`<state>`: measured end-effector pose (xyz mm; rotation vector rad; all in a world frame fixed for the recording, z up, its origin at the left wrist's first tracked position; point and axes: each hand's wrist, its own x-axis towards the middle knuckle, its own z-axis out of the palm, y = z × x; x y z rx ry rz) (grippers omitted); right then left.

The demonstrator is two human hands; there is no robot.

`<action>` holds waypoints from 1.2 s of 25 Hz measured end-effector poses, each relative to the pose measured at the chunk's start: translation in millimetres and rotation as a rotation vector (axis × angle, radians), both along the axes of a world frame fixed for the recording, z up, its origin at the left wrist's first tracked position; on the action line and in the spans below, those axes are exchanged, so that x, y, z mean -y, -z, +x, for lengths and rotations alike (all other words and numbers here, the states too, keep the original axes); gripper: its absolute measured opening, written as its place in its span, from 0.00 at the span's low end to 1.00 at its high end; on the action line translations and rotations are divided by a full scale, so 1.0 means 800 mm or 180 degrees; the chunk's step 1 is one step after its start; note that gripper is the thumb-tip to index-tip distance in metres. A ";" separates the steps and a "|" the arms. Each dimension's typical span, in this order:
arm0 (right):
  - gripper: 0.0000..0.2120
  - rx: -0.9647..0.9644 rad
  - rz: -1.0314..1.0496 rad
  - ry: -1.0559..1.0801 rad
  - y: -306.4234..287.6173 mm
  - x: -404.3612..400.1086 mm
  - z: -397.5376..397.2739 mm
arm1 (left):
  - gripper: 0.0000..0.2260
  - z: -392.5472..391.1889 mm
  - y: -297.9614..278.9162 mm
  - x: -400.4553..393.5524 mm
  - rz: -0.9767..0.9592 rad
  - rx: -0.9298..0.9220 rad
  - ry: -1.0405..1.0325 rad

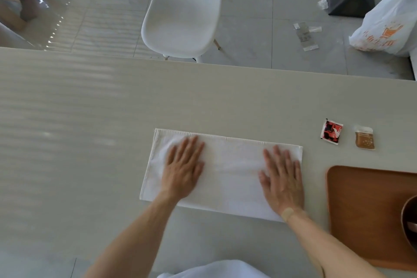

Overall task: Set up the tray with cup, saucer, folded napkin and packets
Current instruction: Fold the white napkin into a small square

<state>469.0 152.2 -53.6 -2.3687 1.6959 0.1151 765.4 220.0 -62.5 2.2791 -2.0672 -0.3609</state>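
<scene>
A white napkin (230,169) lies flat on the table as a long rectangle. My left hand (184,169) presses flat on its left half with straight fingers. My right hand (283,179) presses flat on its right half, fingers spread. To the right sits a brown wooden tray (361,210), cut off by the frame edge. A dark brown saucer or cup rim (409,221) shows on the tray at the right edge. Beyond the tray lie a red and black packet (331,131) and a brown sugar packet (364,137).
The pale table (90,131) stretches wide to the left. A white chair (182,11) stands past the far edge. A white plastic bag (388,27) and scraps lie on the floor at the back right. White cloth (214,269) shows at the bottom edge.
</scene>
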 end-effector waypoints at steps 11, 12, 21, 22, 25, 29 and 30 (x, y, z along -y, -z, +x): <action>0.29 0.0431 0.0044 -0.0322 -0.004 0.011 0.071 | 0.25 -0.076 -0.015 0.049 -0.0042 -0.0315 0.0397; 0.29 0.0382 0.0079 -0.0392 -0.002 0.012 0.082 | 0.24 -0.092 -0.012 0.057 -0.0013 -0.0321 0.0513; 0.32 0.0035 -0.0088 0.0137 0.010 0.054 -0.002 | 0.26 0.070 0.001 0.036 0.0110 0.0245 -0.0156; 0.32 0.0054 -0.0069 0.0130 0.009 0.054 0.000 | 0.26 0.068 0.001 0.037 0.0126 0.0249 -0.0122; 0.32 0.0082 0.0017 0.0088 0.002 0.055 -0.001 | 0.27 0.066 -0.007 0.039 0.0155 0.0030 -0.0129; 0.34 0.0255 0.0148 0.0365 -0.007 0.033 -0.020 | 0.31 0.066 -0.028 0.018 0.0177 -0.0332 -0.1813; 0.35 0.0285 0.0165 0.0445 -0.010 0.021 -0.026 | 0.32 0.064 -0.036 0.011 0.0214 -0.0317 -0.2170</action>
